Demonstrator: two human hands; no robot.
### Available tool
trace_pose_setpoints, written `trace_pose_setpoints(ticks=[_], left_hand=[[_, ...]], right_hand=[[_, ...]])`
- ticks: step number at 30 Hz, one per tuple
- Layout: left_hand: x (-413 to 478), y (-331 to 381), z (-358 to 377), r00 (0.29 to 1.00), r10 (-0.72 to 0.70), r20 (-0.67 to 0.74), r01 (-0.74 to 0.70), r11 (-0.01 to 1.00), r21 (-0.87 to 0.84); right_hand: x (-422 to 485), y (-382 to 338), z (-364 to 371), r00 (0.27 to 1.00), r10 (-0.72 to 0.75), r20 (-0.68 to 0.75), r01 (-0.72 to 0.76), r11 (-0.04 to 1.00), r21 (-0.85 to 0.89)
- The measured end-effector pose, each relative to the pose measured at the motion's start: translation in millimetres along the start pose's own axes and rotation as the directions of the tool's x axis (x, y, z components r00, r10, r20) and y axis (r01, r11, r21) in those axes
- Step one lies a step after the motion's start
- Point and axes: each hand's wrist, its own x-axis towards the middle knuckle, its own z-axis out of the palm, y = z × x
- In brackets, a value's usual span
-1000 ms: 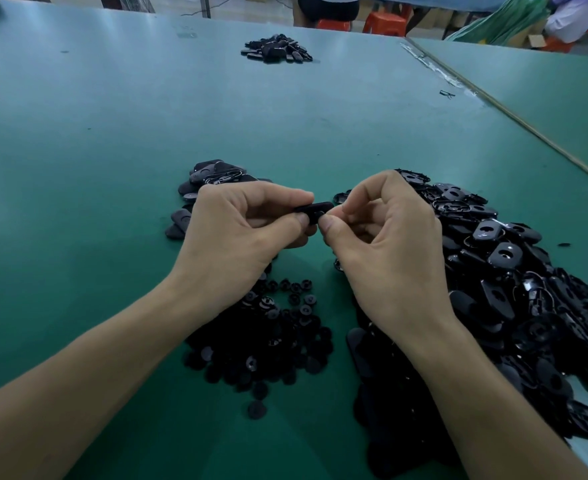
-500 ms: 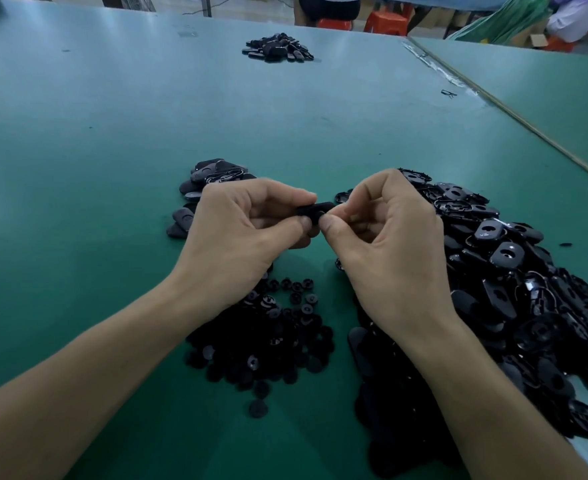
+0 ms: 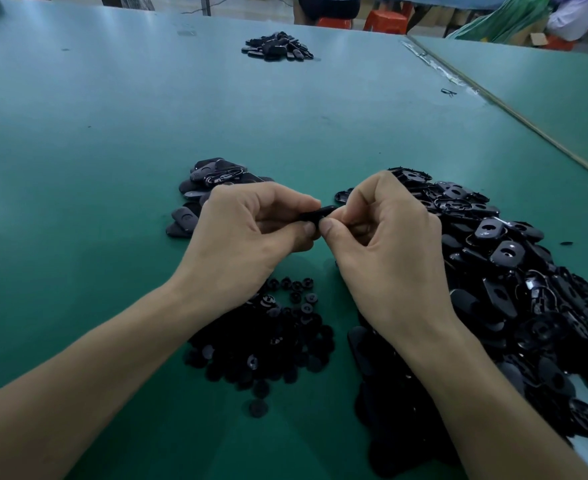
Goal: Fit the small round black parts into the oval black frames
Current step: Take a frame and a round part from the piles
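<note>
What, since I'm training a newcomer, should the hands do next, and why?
Probably squeeze firmly to seat the round part: the left hand and right hand both pinch one oval frame between them above the table, and the grip hides whether it has clicked in.

One oval black frame (image 3: 316, 213) held mid-air, edge-on; round parts pile (image 3: 278, 336) beneath; frames heap (image 3: 527, 289) right.

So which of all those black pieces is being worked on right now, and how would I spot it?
On the wide green table, look where the person's left hand and right hand meet. Pinched between them is one black oval plastic frame. Unlike the heap of loose frames to its right, it alone is held up off the table.
</note>
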Motion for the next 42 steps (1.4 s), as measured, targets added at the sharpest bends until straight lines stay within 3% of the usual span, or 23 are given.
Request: trace_pose_setpoints(ticks=[10, 18, 25, 36, 39, 42], left_hand=[[0.7, -2.3, -2.7, 0.999, 0.021, 0.031, -0.023, 0.998, 0.051], [-0.7, -2.5, -2.0, 1.0, 0.026, -0.002, -0.026, 0.997, 0.079], [-0.9, -5.7, -4.2, 0.995, 0.105, 0.001, -0.102, 0.969, 0.226], [-0.1, -9.9, -4.7, 0.989, 0.131, -0.063, -0.105, 0.943, 0.315], [1.1, -9.8, -4.2, 0.993, 0.095, -0.076, -0.075, 0.969, 0.233], [2.1, -8.9, -4.8, 0.998, 0.064, -0.026, -0.062, 0.995, 0.081]], right_hand=[[-1.8, -1.0, -0.8, 1.0, 0.02, -0.007, -0.02, 0.999, -0.048], [-1.5, -1.0, -0.9, 0.998, 0.062, -0.001, -0.062, 0.998, 0.006], [-2.7, 0.1, 0.7, 0.994, 0.076, 0.082, -0.085, 0.989, 0.117], [-3.2, 0.0, 0.1, 0.998, -0.032, 0.059, 0.026, 0.996, 0.09], [-0.4, 0.3, -1.5, 1.0, -0.017, 0.02, 0.015, 0.998, 0.066], [2.7, 3.1, -3.7, 0.996, 0.011, 0.093, -0.013, 1.0, 0.021]])
